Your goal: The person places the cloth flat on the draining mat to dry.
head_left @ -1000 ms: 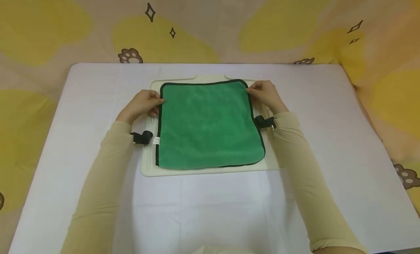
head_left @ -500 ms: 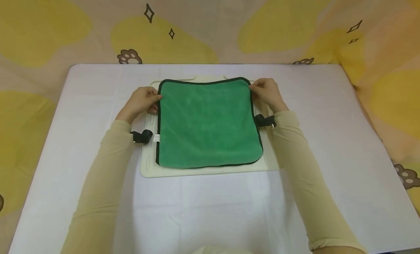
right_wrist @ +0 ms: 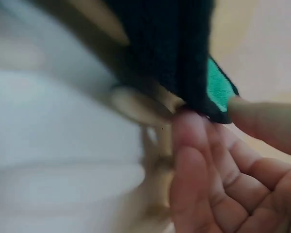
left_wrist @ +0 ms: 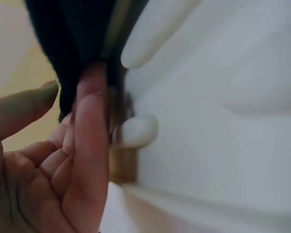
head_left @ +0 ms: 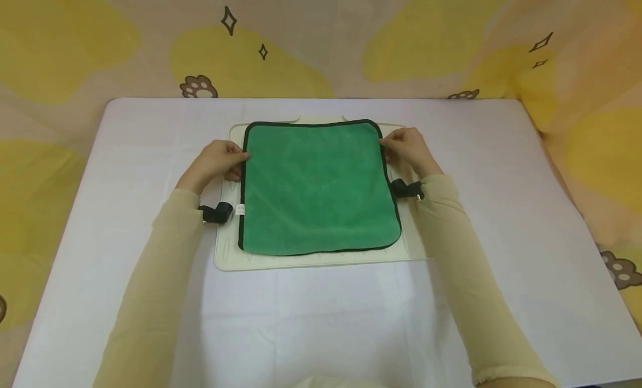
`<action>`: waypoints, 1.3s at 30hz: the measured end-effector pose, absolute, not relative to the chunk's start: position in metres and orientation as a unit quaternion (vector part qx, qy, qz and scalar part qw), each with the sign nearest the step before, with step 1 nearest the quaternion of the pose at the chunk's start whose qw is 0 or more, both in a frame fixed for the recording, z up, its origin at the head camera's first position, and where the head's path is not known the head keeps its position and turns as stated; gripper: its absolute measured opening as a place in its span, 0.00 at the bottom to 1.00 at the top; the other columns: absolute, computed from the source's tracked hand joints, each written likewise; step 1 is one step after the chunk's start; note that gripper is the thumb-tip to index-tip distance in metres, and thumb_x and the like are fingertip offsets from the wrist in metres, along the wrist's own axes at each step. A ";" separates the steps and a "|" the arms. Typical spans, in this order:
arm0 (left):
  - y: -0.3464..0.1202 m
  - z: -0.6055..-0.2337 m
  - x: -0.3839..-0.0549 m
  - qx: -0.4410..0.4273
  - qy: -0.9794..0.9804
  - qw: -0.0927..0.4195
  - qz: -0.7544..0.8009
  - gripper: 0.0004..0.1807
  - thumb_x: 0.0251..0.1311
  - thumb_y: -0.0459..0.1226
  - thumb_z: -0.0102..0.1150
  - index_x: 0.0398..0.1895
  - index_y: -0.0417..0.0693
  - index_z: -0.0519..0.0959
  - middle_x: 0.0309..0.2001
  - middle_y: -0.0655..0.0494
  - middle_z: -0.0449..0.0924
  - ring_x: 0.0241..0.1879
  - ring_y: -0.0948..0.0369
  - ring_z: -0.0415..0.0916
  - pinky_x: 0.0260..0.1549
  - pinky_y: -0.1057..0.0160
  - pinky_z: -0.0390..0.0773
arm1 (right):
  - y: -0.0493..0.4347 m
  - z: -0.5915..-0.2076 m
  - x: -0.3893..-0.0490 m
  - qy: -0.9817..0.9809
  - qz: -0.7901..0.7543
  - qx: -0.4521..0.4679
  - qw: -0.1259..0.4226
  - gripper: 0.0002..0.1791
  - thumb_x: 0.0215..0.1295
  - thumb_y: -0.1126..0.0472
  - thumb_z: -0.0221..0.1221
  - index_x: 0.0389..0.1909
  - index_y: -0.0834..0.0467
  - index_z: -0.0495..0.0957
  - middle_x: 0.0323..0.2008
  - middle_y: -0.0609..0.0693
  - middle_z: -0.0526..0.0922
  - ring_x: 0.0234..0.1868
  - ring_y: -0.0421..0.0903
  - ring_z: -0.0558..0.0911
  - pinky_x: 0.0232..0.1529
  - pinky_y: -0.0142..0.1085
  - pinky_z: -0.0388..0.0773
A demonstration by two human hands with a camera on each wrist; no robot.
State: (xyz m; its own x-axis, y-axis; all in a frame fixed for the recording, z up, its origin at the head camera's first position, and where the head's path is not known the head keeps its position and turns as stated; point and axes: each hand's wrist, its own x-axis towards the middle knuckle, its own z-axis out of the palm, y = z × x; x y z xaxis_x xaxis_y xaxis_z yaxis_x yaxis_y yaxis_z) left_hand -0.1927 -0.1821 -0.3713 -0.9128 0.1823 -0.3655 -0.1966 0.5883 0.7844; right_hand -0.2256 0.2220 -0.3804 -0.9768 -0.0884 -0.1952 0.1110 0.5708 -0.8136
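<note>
A square green cloth [head_left: 321, 187] with a dark edging and a small white tag lies spread over a cream board [head_left: 228, 257]. My left hand [head_left: 218, 160] pinches the cloth's left edge near its far corner, thumb on top and fingers beneath. On the other side, my right hand [head_left: 408, 148] pinches the right edge just below the far right corner. From the left wrist, the cloth's dark underside [left_wrist: 82, 34] shows over the fingers. The right wrist view has the dark underside [right_wrist: 160, 43] too, with a bit of green face beside the thumb.
The board rests on a table [head_left: 321, 321] with a white cover. Raised pale ridges [left_wrist: 155, 34] show on the board close to the left fingers. Behind the table hangs a yellow and beige patterned curtain [head_left: 346, 42]. Black wrist mounts [head_left: 217, 213] sit by both sleeves.
Both hands rose slightly with the far edge of the cloth, then came back down a little. The cloth's near edge has shifted slightly away from me on the board.
</note>
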 end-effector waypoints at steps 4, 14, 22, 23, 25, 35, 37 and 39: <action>-0.188 -0.370 -0.172 0.011 0.853 0.241 0.463 0.19 0.69 0.42 0.50 0.39 0.29 0.72 0.23 0.51 0.77 0.20 0.64 0.77 0.22 0.67 0.79 | 0.228 -0.381 -0.202 0.872 -0.468 -0.012 0.144 0.15 0.65 0.58 0.59 0.35 0.69 0.79 0.19 0.49 0.79 0.20 0.41 0.79 0.26 0.30 0.76; -0.188 -0.373 -0.118 0.044 0.840 0.292 0.455 0.22 0.69 0.47 0.49 0.30 0.35 0.72 0.18 0.51 0.75 0.22 0.58 0.77 0.25 0.64 0.79 | 0.238 -0.380 -0.149 0.869 -0.445 -0.057 0.208 0.15 0.64 0.57 0.60 0.36 0.68 0.78 0.20 0.49 0.80 0.24 0.42 0.78 0.27 0.32 0.74; -0.183 -0.375 -0.102 0.062 0.841 0.322 0.430 0.21 0.65 0.48 0.55 0.34 0.34 0.73 0.17 0.53 0.77 0.18 0.60 0.76 0.23 0.64 0.78 | 0.242 -0.382 -0.126 0.863 -0.453 -0.035 0.219 0.14 0.63 0.59 0.61 0.34 0.69 0.77 0.18 0.48 0.79 0.21 0.41 0.77 0.25 0.31 0.75; -0.183 -0.376 -0.100 0.066 0.841 0.326 0.427 0.21 0.64 0.47 0.57 0.36 0.34 0.73 0.16 0.53 0.77 0.18 0.60 0.76 0.22 0.64 0.78 | 0.242 -0.382 -0.124 0.861 -0.457 -0.033 0.220 0.13 0.63 0.60 0.62 0.34 0.70 0.77 0.18 0.48 0.79 0.21 0.41 0.77 0.25 0.31 0.76; -0.183 -0.376 -0.098 0.072 0.841 0.329 0.423 0.21 0.61 0.45 0.61 0.39 0.33 0.72 0.16 0.53 0.77 0.17 0.60 0.76 0.22 0.65 0.78 | 0.242 -0.381 -0.121 0.860 -0.460 -0.027 0.218 0.13 0.62 0.61 0.62 0.34 0.70 0.76 0.18 0.48 0.79 0.20 0.41 0.77 0.25 0.31 0.76; -0.186 -0.376 -0.092 0.090 0.829 0.326 0.446 0.14 0.57 0.36 0.64 0.27 0.38 0.69 0.16 0.54 0.78 0.17 0.60 0.77 0.21 0.65 0.78 | 0.245 -0.382 -0.114 0.865 -0.457 -0.001 0.208 0.13 0.61 0.61 0.63 0.34 0.69 0.76 0.17 0.47 0.78 0.20 0.40 0.77 0.27 0.29 0.73; -0.188 -0.376 -0.091 0.095 0.826 0.327 0.448 0.15 0.56 0.37 0.65 0.26 0.39 0.68 0.17 0.53 0.78 0.18 0.59 0.77 0.22 0.65 0.77 | 0.245 -0.381 -0.110 0.864 -0.455 -0.003 0.215 0.14 0.61 0.59 0.63 0.33 0.69 0.76 0.16 0.48 0.78 0.21 0.41 0.77 0.27 0.29 0.73; -0.191 -0.376 -0.089 0.097 0.821 0.333 0.453 0.16 0.55 0.37 0.66 0.25 0.40 0.67 0.18 0.54 0.76 0.21 0.58 0.79 0.24 0.66 0.77 | 0.246 -0.380 -0.106 0.863 -0.452 -0.011 0.226 0.15 0.61 0.57 0.63 0.33 0.68 0.77 0.17 0.48 0.78 0.22 0.41 0.77 0.29 0.29 0.72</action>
State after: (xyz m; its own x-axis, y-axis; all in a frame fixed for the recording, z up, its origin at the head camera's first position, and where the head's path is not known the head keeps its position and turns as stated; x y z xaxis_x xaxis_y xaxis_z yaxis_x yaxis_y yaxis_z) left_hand -0.0888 -0.1906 -0.3757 -0.7594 0.4606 -0.4594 -0.1436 0.5701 0.8089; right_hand -0.1059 0.2457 -0.3800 -0.8975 -0.2227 -0.3807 0.1857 0.5921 -0.7842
